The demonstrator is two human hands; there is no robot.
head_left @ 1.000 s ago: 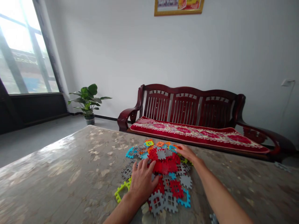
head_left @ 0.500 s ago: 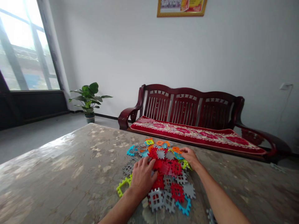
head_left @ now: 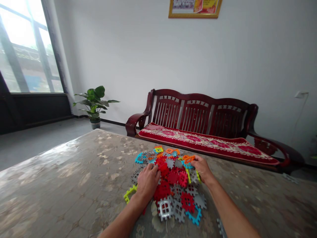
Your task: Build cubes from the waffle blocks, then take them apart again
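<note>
A pile of interlocking plastic tiles (head_left: 178, 191) with notched edges lies on the table in red, grey, orange, blue and yellow-green. My left hand (head_left: 148, 182) rests over the pile's left side beside the red tiles (head_left: 163, 169), fingers bent and close together; whatever its fingertips touch is hidden. At the far right of the pile my right hand (head_left: 202, 169) pinches an orange tile (head_left: 189, 158) between thumb and fingers. Blue and yellow-green tiles lie just below that hand. A yellow-green frame tile (head_left: 129, 193) sits left of my left wrist.
A patterned cover spreads over the table (head_left: 74, 185). Behind it stands a dark red wooden bench (head_left: 195, 112) with a red floral cushion (head_left: 198, 138). A potted plant (head_left: 94, 105) is at the far left. Another grey tile (head_left: 221, 228) lies beside my right forearm.
My left hand has drawn slightly left and its fingers have come together. Red tiles near it have shifted. The orange tile at my right hand now sits at a different tilt.
</note>
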